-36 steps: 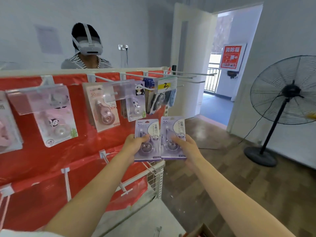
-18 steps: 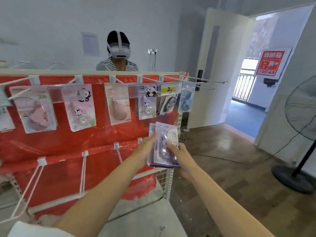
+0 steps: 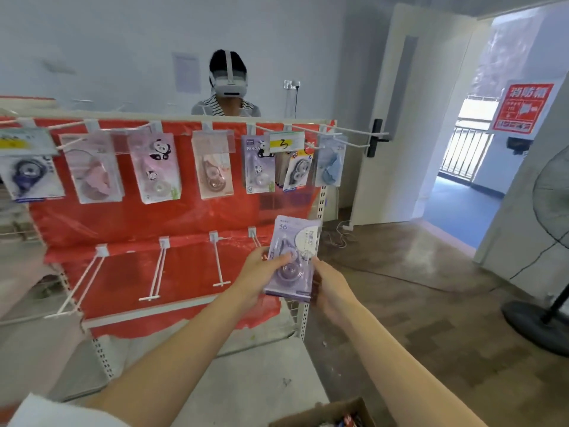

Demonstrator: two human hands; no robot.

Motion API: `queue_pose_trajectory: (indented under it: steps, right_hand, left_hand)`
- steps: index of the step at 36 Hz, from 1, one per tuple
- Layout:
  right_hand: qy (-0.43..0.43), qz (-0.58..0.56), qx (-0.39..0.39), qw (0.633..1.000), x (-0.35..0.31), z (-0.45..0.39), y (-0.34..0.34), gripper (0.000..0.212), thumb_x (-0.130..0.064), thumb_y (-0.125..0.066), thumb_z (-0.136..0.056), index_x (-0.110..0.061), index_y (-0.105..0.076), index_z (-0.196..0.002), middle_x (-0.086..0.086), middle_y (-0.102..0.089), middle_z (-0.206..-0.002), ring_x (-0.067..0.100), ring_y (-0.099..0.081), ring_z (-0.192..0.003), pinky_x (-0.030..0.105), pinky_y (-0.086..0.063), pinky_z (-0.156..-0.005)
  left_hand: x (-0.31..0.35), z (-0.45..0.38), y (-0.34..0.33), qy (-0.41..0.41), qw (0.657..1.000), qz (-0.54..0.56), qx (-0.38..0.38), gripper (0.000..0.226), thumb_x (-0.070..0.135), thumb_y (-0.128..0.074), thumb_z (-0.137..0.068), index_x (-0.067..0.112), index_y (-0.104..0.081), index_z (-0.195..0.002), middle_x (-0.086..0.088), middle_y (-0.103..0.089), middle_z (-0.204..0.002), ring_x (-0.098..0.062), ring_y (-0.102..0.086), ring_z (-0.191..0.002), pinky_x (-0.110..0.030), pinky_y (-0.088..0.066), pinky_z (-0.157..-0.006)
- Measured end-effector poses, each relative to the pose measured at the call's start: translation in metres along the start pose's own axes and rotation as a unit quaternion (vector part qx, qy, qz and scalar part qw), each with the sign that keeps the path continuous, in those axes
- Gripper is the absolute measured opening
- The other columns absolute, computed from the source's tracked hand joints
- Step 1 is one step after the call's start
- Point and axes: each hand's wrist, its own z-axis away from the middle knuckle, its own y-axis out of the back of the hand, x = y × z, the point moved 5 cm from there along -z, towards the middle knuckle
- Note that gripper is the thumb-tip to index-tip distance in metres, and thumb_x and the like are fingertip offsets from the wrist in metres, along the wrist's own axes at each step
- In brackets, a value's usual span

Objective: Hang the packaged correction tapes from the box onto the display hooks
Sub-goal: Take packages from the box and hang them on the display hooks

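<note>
While the left hand (image 3: 261, 269) and right hand (image 3: 328, 286) pinch the stacked purple correction tape packs (image 3: 292, 257), their hang holes should meet the empty lower display hook (image 3: 257, 243) just above-left of the fingers.

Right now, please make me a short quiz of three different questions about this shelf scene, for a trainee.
1. True or false: the lower row hooks already carry packages.
2. Which hand has its thumb on the front of the purple correction tape packages? A) left hand B) right hand C) neither
3. Fill in: the yellow price tag on the upper row shows the handwritten number ___.

Key:
1. False; the lower hooks in view are bare.
2. A; the right hand grips the stack from its right edge and back.
3. 3
</note>
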Motion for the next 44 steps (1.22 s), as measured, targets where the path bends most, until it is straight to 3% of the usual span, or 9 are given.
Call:
queue_pose_trajectory:
  steps: [3,7,10,14,20,26,31,35,44]
  right_hand:
    - [-0.01,0.045,-0.008,0.999,0.004,0.004,-0.01,0.016,-0.02,-0.047,-0.098,-0.011,-0.061,-0.098,0.007,-0.067,-0.089,0.018,-0.064,-0.071,0.029,-0.056,-0.06]
    - [-0.024,0.087,-0.043,0.995,0.01,0.003,-0.033,0.008,-0.016,-0.045,-0.1,-0.013,-0.051,-0.095,0.012,-0.06,-0.103,0.026,-0.061,-0.087,0.05,-0.057,-0.081]
    - [-0.006,0.107,-0.055,0.993,0.01,0.008,-0.048,0.008,-0.016,-0.046,-0.099,-0.015,-0.051,-0.094,0.015,-0.06,-0.111,0.027,-0.062,-0.091,0.043,-0.06,-0.066]
    - [0.007,0.11,-0.052,0.993,0.005,0.014,-0.047,0.006,-0.015,-0.044,-0.099,-0.014,-0.047,-0.094,0.016,-0.058,-0.109,0.029,-0.061,-0.088,0.055,-0.057,-0.072]
    - [0.053,0.083,-0.007,0.995,-0.019,0.017,-0.027,0.01,-0.016,-0.04,-0.103,-0.011,-0.047,-0.097,0.008,-0.058,-0.095,0.018,-0.063,-0.069,0.028,-0.054,-0.046]
    - [0.07,0.145,-0.012,0.987,-0.02,0.015,-0.034,0.012,-0.016,-0.039,-0.103,-0.009,-0.049,-0.101,0.007,-0.058,-0.096,0.017,-0.059,-0.076,0.019,-0.049,-0.047]
    - [0.027,0.144,-0.087,0.985,-0.001,0.012,-0.085,0.013,-0.016,-0.041,-0.102,-0.015,-0.05,-0.093,0.005,-0.062,-0.089,0.018,-0.064,-0.069,0.035,-0.059,-0.053]
    - [0.032,0.141,-0.145,0.979,0.012,0.014,-0.145,0.013,-0.011,-0.042,-0.101,-0.015,-0.051,-0.093,0.004,-0.063,-0.086,0.018,-0.063,-0.067,0.031,-0.058,-0.048]
    - [0.033,0.181,-0.197,0.963,0.038,0.016,-0.266,0.01,-0.021,-0.045,-0.1,-0.015,-0.051,-0.095,0.003,-0.062,-0.089,0.013,-0.058,-0.068,0.029,-0.046,-0.058]
  left_hand:
    - [0.002,0.013,0.021,-0.006,0.998,-0.016,0.065,0.015,0.014,-0.073,-0.081,0.017,-0.061,-0.089,-0.005,-0.069,-0.091,-0.023,-0.066,-0.085,-0.041,-0.053,-0.087]
    - [0.01,0.031,0.051,-0.007,0.993,-0.024,0.119,0.027,0.014,-0.068,-0.086,0.003,-0.062,-0.11,-0.014,-0.068,-0.107,-0.023,-0.065,-0.088,-0.033,-0.054,-0.075]
    - [0.022,0.039,0.063,-0.016,0.991,-0.023,0.134,0.019,0.008,-0.065,-0.087,0.006,-0.06,-0.105,-0.007,-0.067,-0.093,-0.018,-0.064,-0.078,-0.023,-0.053,-0.061]
    - [0.034,0.038,0.066,-0.033,0.989,-0.039,0.136,0.016,0.008,-0.068,-0.085,0.013,-0.058,-0.096,-0.002,-0.065,-0.09,-0.014,-0.062,-0.078,-0.024,-0.051,-0.064]
    - [0.034,0.036,0.069,-0.048,0.986,-0.059,0.145,0.014,0.012,-0.07,-0.084,0.016,-0.059,-0.09,-0.011,-0.066,-0.106,-0.025,-0.064,-0.095,-0.039,-0.053,-0.086]
    - [0.032,0.037,0.078,-0.048,0.986,-0.07,0.145,0.014,0.008,-0.067,-0.086,0.017,-0.057,-0.091,-0.006,-0.065,-0.101,-0.021,-0.062,-0.091,-0.037,-0.052,-0.084]
    - [0.036,0.054,0.115,-0.029,0.981,-0.076,0.175,0.024,0.007,-0.068,-0.086,0.006,-0.057,-0.107,-0.014,-0.065,-0.109,-0.027,-0.063,-0.097,-0.044,-0.051,-0.094]
    - [0.041,0.077,0.167,-0.016,0.976,-0.064,0.206,0.029,0.008,-0.068,-0.086,0.004,-0.058,-0.113,-0.013,-0.066,-0.11,-0.025,-0.065,-0.095,-0.04,-0.053,-0.091]
    - [0.064,0.119,0.283,-0.033,0.962,-0.042,0.268,0.01,0.006,-0.067,-0.085,0.013,-0.06,-0.083,-0.011,-0.067,-0.093,-0.027,-0.063,-0.091,-0.044,-0.051,-0.092]
